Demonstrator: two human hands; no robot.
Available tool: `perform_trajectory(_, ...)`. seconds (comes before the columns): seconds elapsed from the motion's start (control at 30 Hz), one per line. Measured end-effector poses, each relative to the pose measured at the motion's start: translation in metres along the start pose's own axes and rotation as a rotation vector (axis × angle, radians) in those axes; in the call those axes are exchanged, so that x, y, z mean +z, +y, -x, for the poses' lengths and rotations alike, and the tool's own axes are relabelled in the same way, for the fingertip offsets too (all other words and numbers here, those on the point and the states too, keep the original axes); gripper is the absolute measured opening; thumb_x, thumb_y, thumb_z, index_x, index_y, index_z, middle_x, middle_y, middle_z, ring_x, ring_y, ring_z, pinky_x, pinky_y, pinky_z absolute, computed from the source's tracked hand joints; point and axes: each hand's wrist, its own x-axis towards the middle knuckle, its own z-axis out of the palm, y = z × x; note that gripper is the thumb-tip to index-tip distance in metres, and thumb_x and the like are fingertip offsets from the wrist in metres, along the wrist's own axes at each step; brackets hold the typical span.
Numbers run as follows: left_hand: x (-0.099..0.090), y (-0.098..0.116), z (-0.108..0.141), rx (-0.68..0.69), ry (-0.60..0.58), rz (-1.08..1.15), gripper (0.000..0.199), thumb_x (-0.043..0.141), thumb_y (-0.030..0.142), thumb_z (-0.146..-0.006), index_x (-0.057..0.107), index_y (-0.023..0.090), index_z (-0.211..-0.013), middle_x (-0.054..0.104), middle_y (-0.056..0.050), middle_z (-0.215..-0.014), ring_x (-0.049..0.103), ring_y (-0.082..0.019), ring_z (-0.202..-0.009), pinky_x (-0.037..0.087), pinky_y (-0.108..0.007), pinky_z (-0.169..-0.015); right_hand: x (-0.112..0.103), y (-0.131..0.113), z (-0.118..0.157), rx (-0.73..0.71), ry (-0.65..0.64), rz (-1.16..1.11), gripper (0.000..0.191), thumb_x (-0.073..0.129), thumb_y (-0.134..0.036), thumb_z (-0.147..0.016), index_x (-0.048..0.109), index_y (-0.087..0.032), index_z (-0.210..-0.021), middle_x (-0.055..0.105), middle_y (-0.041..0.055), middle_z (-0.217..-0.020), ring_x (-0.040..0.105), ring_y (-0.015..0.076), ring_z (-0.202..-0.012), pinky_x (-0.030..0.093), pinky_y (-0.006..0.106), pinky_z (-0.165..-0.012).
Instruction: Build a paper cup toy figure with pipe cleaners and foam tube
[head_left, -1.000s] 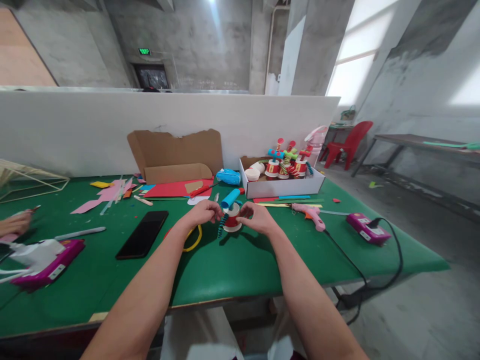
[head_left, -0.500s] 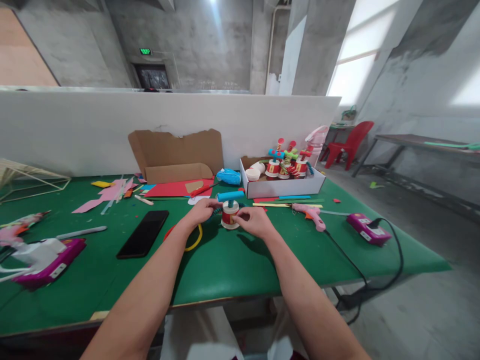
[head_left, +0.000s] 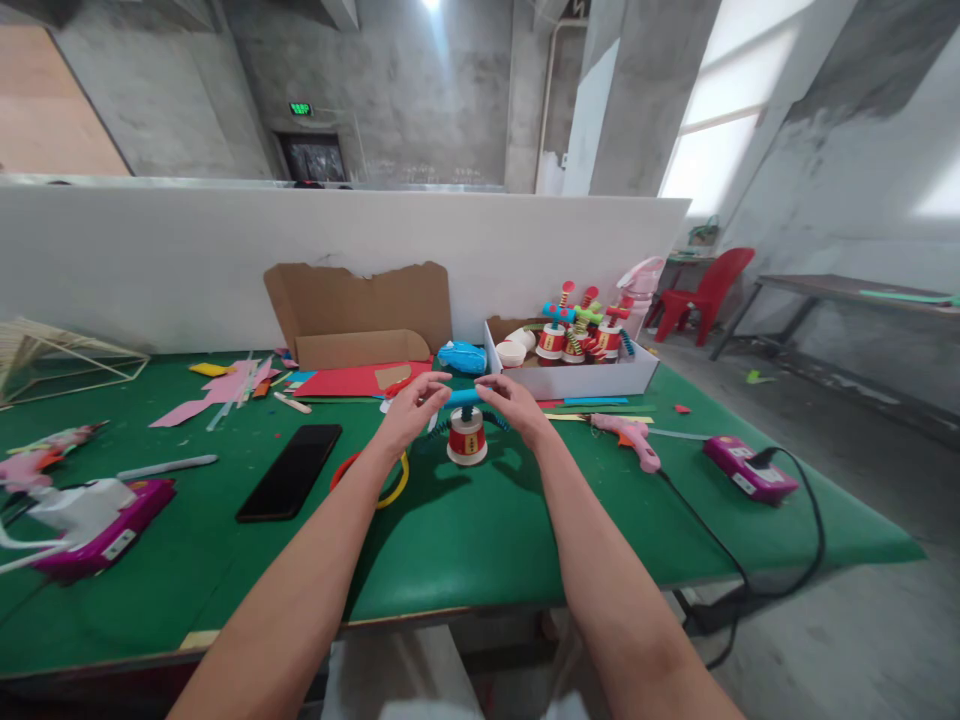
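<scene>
From my remote seat, the biggest thing is the green worktop (head_left: pixel 465 540), with its front edge close to me and a white partition wall (head_left: pixel 150 260) closing the far side. At the back a torn cardboard box (head_left: pixel 360 310) stands open, and to its right a white box (head_left: pixel 577 375) holds several paper-cup figures like the one being worked on. A black phone (head_left: pixel 289 470) lies to the left, a pink glue gun (head_left: pixel 626 435) to the right, its cord trailing off the right edge. Mid-worktop, well inside every edge, stands the paper-cup figure (head_left: pixel 466 435), upside-down, with a blue tube (head_left: pixel 461 397) across its top. My left hand (head_left: pixel 409 410) and right hand (head_left: pixel 517 405) flank that tube, each grip released, fingers spread beside the tube ends. I judge the figure very light, easily crushed and easily tipped; the cup body looks like the safest hold. Bare green in front leaves moving room.
</scene>
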Motion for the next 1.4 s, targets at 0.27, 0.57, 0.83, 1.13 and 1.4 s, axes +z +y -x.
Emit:
perform_trajectory(0.27, 0.013, 0.001, 0.003, -0.063, 0.044, 0.022, 0.047, 0.067, 0.058, -0.069, 0.063, 0.017, -0.091, 0.064, -0.001, -0.068, 0.061, -0.018, -0.068, 0.044, -0.027, -0.061, 0.005, 0.018, 0.002, -0.111, 0.01, -0.061, 0.037, 0.067, -0.051, -0.071, 0.066, -0.02, -0.094, 0.067, 0.0024, -0.086, 0.06, 0.0177, -0.083, 0.047, 0.03, -0.076)
perform_trajectory(0.57, 0.016, -0.006, -0.002, -0.101, 0.124, 0.184, 0.049, 0.073, 0.06, -0.061, 0.065, 0.017, -0.082, 0.067, -0.002, -0.074, 0.062, -0.017, -0.07, 0.049, -0.03, -0.07, 0.021, 0.019, -0.006, -0.042, 0.124, -0.183, 0.038, 0.069, -0.053, -0.064, 0.064, -0.019, -0.08, 0.064, 0.0003, -0.074, 0.057, 0.016, -0.073, 0.046, 0.029, -0.071)
perform_trajectory(0.83, 0.016, -0.009, -0.002, -0.107, 0.138, 0.2, 0.046, 0.075, 0.054, -0.06, 0.064, 0.017, -0.083, 0.065, -0.002, -0.074, 0.059, -0.017, -0.074, 0.047, -0.031, -0.074, 0.025, 0.018, -0.007, -0.009, 0.169, -0.196, 0.035, 0.07, -0.049, -0.063, 0.064, -0.018, -0.078, 0.065, 0.0009, -0.072, 0.058, 0.0166, -0.071, 0.047, 0.03, -0.068)
perform_trajectory(1.13, 0.015, -0.012, -0.003, -0.11, 0.133, 0.177, 0.047, 0.074, 0.055, -0.06, 0.064, 0.017, -0.085, 0.065, -0.002, -0.076, 0.059, -0.017, -0.074, 0.047, -0.032, -0.074, 0.027, 0.018, -0.007, -0.022, 0.171, -0.203, 0.035, 0.068, -0.046, -0.064, 0.064, -0.02, -0.087, 0.065, 0.0008, -0.077, 0.058, 0.0158, -0.073, 0.047, 0.028, -0.068)
perform_trajectory(1.4, 0.014, -0.014, -0.004, -0.095, 0.148, 0.157, 0.045, 0.073, 0.052, -0.061, 0.065, 0.016, -0.087, 0.065, -0.002, -0.076, 0.058, -0.017, -0.075, 0.047, -0.032, -0.075, 0.026, 0.019, -0.007, -0.012, 0.169, -0.223, 0.041, 0.068, -0.046, -0.065, 0.064, -0.019, -0.095, 0.063, 0.0001, -0.075, 0.057, 0.0154, -0.07, 0.046, 0.028, -0.065)
